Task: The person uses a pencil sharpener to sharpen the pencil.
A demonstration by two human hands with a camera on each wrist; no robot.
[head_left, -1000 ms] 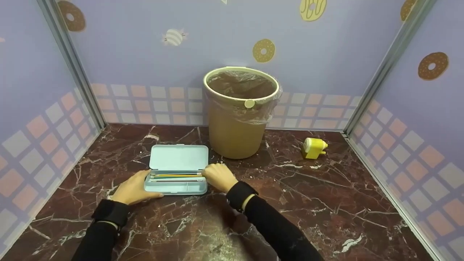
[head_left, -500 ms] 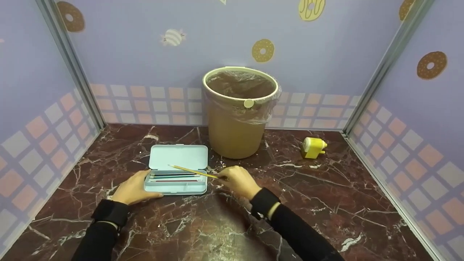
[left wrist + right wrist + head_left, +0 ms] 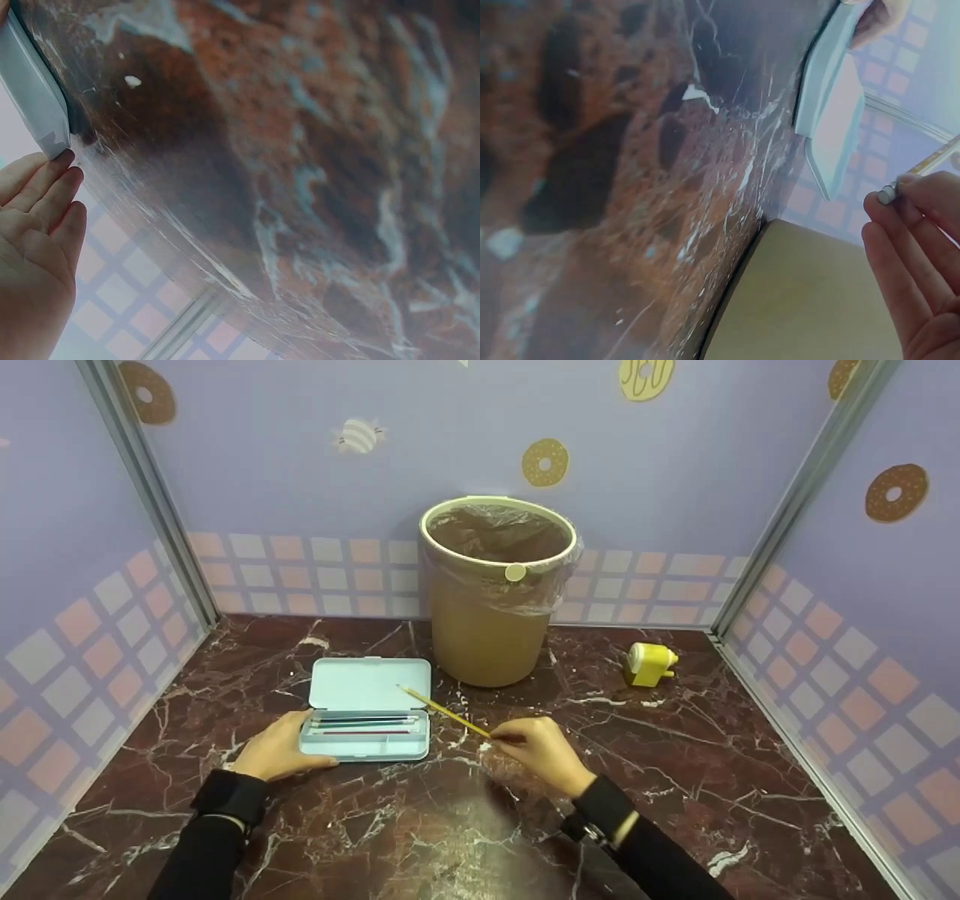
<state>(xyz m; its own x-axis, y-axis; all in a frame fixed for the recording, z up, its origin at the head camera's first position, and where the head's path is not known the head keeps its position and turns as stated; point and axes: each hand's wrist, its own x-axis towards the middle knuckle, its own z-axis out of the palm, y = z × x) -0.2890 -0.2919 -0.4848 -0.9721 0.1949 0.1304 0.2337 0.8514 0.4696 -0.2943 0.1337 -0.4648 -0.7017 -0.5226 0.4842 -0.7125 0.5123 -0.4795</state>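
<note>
A light-blue pencil case (image 3: 367, 682) lies with its lid raised in the head view, several thin pencils (image 3: 360, 732) inside. My left hand (image 3: 277, 748) holds its left end, thumb along the front edge and fingers at the back corner; the left wrist view shows those fingertips against the case's corner (image 3: 41, 112). Off the case's right side, my right hand (image 3: 541, 750) pinches a yellow pencil (image 3: 450, 715) by its rear end, the point slanting up and left in front of the lid. A pale end cap (image 3: 887, 194) shows between thumb and fingers in the right wrist view.
Behind the hands stands a tan waste bin (image 3: 487, 637) with a clear liner over its rim. A yellow crank pencil sharpener (image 3: 651, 666) is at the right on the dark red marble-patterned tabletop (image 3: 660, 810). Patterned walls (image 3: 262, 472) enclose the back and sides.
My right hand has drawn the yellow pencil out of the case and moved right and slightly toward me with it. The left hand has stayed on the case.
</note>
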